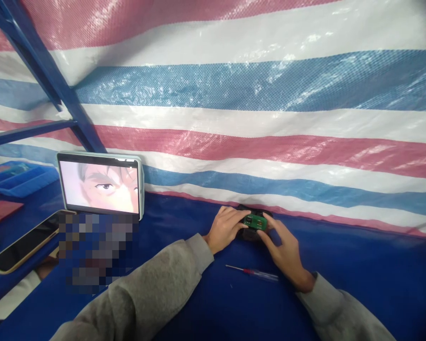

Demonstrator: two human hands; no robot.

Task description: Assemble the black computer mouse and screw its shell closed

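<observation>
A small green circuit board point(255, 222) sits on a dark, rounded black object point(249, 234) close to the striped sheet; the black object's kind is hard to make out. My left hand point(227, 228) is closed at the board's left end, its fingertips pressed on the edge. From the other side, my right hand point(282, 244) pinches the right end between thumb and fingers. Parts of the black object are hidden by both hands. Just in front of them, a screwdriver point(257, 273) with a clear and red handle lies on the blue table, its tip pointing left.
A tablet point(101, 184) in a pale case stands at the left, its screen lit. Beside it are a phone point(28, 241), a blue tray point(24, 177) and a red flat piece point(2, 213). Striped sheeting point(262, 142) rises behind the blue table point(369, 270). A blue metal frame point(57, 80) stands upper left.
</observation>
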